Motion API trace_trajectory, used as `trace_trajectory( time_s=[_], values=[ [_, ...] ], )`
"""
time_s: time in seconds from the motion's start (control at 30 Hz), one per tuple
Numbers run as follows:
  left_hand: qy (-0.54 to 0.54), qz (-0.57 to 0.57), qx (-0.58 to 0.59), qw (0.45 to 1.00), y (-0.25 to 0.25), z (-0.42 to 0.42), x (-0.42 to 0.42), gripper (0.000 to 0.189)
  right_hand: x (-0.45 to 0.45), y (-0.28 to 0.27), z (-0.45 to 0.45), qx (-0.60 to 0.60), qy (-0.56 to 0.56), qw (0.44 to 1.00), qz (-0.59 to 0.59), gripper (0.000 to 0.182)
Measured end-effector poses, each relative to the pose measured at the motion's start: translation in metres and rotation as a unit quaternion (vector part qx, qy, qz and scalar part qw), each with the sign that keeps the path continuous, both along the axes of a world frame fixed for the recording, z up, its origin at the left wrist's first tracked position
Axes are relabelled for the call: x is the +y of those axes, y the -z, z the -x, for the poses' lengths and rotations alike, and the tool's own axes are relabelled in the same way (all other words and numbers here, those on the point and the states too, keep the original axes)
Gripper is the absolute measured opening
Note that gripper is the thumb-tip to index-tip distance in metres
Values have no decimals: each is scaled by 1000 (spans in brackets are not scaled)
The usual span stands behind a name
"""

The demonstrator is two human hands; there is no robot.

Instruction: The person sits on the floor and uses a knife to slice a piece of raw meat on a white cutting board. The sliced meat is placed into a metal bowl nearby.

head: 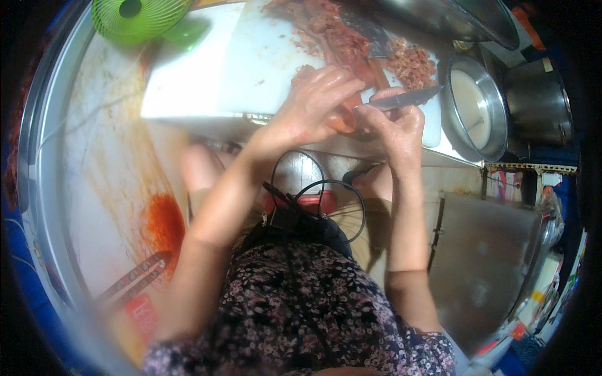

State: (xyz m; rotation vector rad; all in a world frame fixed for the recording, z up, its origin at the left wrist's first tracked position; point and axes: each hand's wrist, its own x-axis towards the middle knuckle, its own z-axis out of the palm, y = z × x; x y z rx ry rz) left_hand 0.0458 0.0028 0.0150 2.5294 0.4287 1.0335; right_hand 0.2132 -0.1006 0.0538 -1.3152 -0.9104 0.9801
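Note:
My right hand point(399, 123) grips a small knife, its blade point(404, 99) pointing right over the white cutting board point(254, 56). My left hand point(322, 101) is closed around part of a reddish-orange piece point(345, 115), probably meat or sausage, close beside the knife hand. Beyond the hands lies a long strip of raw meat point(345, 42). A heap of chopped meat point(411, 63) rests to its right. The wide blade of a cleaver point(364, 33) lies between them, with its wooden handle point(377, 74) towards me.
A metal bowl of whitish liquid point(470, 108) stands right of the board, beside a steel pot point(536, 103). A green fan point(141, 19) is at the upper left. Tongs point(136, 279) lie near an orange-red stain point(164, 221) at the left. A large metal pan point(451, 19) overhangs the upper right.

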Motion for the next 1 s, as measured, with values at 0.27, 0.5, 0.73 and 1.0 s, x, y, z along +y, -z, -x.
trace_trajectory(
  time_s=[0.27, 0.5, 0.73, 1.0],
  values=[
    [-11, 5, 0, 1000, 0, 0, -2, 75, -5, 4, 2, 25, 29, 999, -16, 18],
    [-8, 6, 9, 1000, -1, 2, 0, 75, -5, 7, 0, -24, 57, 998, 2, 18],
    [-10, -4, -4, 1000, 4, 1, 0, 75, -5, 2, 8, -24, 53, 998, 4, 17],
    [-16, -9, -19, 1000, 4, -1, -1, 75, -9, 4, 11, 8, 51, 999, -11, 19]
  ],
)
